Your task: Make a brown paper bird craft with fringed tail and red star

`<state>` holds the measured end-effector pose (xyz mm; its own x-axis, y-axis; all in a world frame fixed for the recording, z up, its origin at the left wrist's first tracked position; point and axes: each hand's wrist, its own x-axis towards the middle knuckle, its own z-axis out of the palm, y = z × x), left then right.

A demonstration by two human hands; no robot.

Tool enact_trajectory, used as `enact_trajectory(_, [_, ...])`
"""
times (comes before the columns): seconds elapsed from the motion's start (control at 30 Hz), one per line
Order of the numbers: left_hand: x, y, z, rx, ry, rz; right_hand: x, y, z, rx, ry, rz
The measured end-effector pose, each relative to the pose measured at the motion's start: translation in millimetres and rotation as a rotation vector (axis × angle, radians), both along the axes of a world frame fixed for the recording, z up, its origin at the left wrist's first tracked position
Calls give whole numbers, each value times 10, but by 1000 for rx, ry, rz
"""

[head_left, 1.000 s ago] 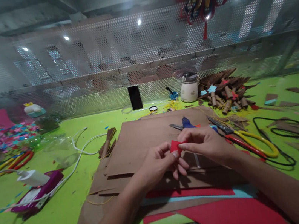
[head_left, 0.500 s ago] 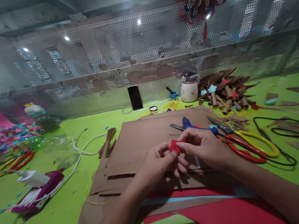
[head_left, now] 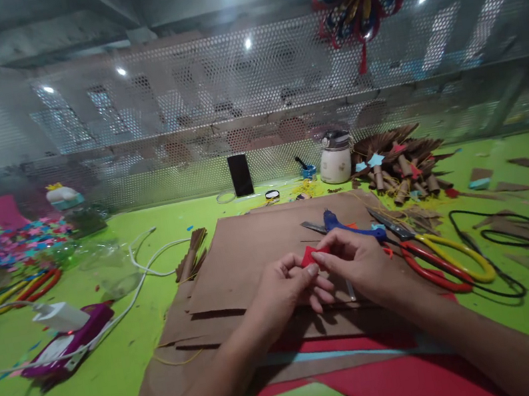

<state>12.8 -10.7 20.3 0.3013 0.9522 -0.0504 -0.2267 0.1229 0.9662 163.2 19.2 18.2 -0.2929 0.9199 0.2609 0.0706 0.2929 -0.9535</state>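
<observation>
A small folded piece of red paper [head_left: 309, 255] is pinched between my two hands, above a stack of brown paper sheets [head_left: 247, 248]. My left hand [head_left: 286, 285] grips its left edge with thumb and forefinger, the other fingers curled loosely below. From the right, my right hand [head_left: 356, 262] pinches the same piece. Just behind the right hand lies a blue-handled tool [head_left: 332, 219], its far end partly covered. Large scissors with red and yellow handles [head_left: 449, 255] rest right of that hand. Red paper sheets [head_left: 391, 383] lie under my forearms.
A purple power strip [head_left: 68, 342] with a white charger and cable sits at the left. Behind stand a phone [head_left: 240, 175] and a white bottle [head_left: 336, 162]. Brown paper pieces [head_left: 398, 165] are heaped at back right. A black cord [head_left: 500, 246] coils beside the scissors.
The red paper now shows less of its surface between my fingers and appears folded flatter. Both hands keep nearly the same place; the view has tilted up slightly.
</observation>
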Motion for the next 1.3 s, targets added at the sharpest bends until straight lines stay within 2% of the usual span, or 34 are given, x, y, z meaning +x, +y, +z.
enact_trajectory(0.23, [8, 15, -53, 25, 6, 15, -30, -8, 15, -28, 14, -18])
enact_trajectory(0.47, [27, -1, -36, 22, 4, 35, -41, -3, -12, 1, 9, -34])
enact_trajectory(0.63, [24, -7, -31, 18, 14, 33, -52, 23, -33, -43, 79, -13])
enact_trajectory(0.77, [8, -10, -8, 17, 9, -4, -8, 56, 26, -151, 135, 102])
enact_trajectory(0.9, [0, -16, 19, 34, 31, -28, 58, 69, 78, -227, 39, 239])
enact_trajectory(1.0, [1, -13, 8, 39, 38, -24, 58, 59, 79, -282, 63, 250])
enact_trajectory(1.17, [-3, -2, -4, 32, -16, -7, -24, 12, 77, -363, 233, 318])
enact_trajectory(1.3, [-17, -17, 41, -25, -86, -9, -39, 10, 54, -365, 263, 261])
